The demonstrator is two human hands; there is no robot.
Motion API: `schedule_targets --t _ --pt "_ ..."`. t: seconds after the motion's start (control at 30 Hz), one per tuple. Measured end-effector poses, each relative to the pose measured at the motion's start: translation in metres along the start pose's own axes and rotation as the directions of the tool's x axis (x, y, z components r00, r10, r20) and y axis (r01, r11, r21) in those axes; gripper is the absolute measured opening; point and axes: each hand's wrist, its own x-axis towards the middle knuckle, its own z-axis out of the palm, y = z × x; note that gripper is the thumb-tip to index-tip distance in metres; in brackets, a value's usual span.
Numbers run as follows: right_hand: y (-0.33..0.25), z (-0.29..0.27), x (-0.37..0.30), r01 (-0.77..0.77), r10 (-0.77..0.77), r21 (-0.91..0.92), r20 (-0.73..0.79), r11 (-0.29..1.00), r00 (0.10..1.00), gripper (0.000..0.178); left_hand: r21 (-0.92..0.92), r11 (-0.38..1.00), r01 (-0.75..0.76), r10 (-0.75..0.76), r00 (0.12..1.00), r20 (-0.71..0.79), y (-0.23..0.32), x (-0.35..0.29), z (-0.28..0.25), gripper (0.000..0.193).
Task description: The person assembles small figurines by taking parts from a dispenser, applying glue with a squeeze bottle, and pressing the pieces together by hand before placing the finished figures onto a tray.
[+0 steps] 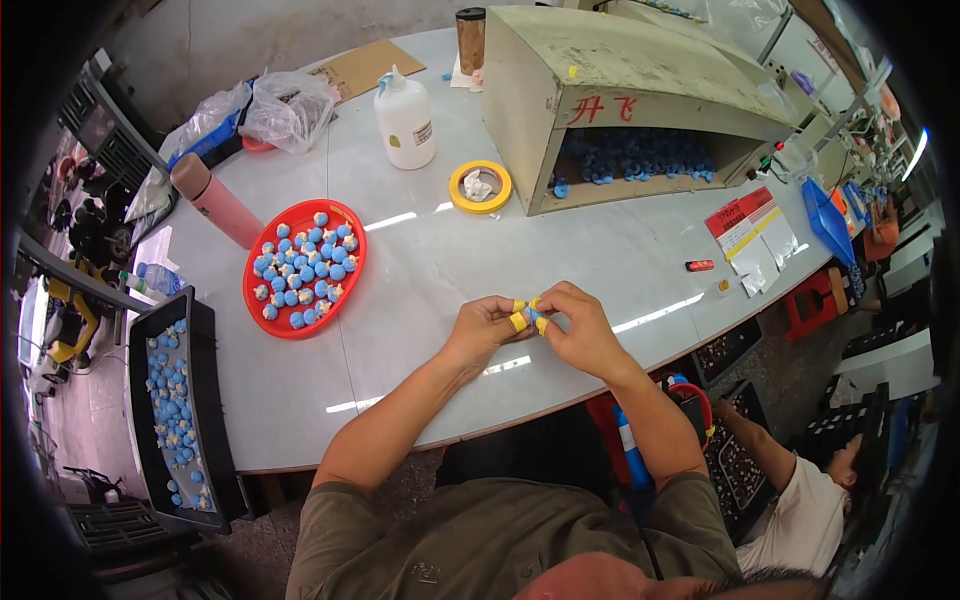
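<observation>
Over the near middle of the table, my left hand point(482, 328) and my right hand point(582, 332) meet, with yellow wraps on several fingertips. Pinched between both hands is a small blue piece point(531, 315), mostly covered by the fingers; its full shape cannot be made out. To the left of my hands lies a round red tray point(356, 222) holding many small blue balls point(320, 268) with cream-coloured bits on them. Farther back sits a yellow tape roll point(481, 207) with crumpled white material in its middle.
A beige box point(640, 75) with an open front holds blue pieces. Behind the red tray stand a white bottle point(405, 120) and a pink flask point(215, 203). A black bin point(215, 400) of blue balls is at the left edge. A co-worker's arm point(760, 445) reaches in at lower right.
</observation>
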Motion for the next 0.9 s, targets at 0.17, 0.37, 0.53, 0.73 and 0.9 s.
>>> schedule_targets --t 0.17,0.37,0.53,0.73,0.9 --pt "-0.001 -0.004 0.001 0.047 -0.044 -0.059 0.045 0.997 0.998 0.018 -0.004 1.0 0.027 -0.027 1.0 0.005 0.001 0.0 0.0 0.013" --pt "0.013 0.001 0.0 -0.076 0.082 0.19 -0.025 0.979 0.996 0.018 -0.004 1.0 0.02 -0.02 1.0 -0.012 -0.003 0.002 0.0 0.014" --pt "0.004 0.005 0.003 -0.075 0.077 0.152 -0.009 0.986 0.997 0.016 0.049 0.998 0.028 -0.026 0.999 -0.03 0.006 -0.006 -0.002 0.015" --pt "0.012 -0.006 0.0 -0.071 0.077 0.124 -0.045 0.99 0.996 0.013 0.047 0.999 0.009 -0.009 1.0 0.007 -0.001 0.003 0.006 0.018" --pt "0.03 0.019 0.003 0.011 0.026 0.213 -0.169 0.977 0.985 0.012 0.102 0.994 -0.029 0.031 0.999 -0.027 0.001 0.004 -0.004 0.03"
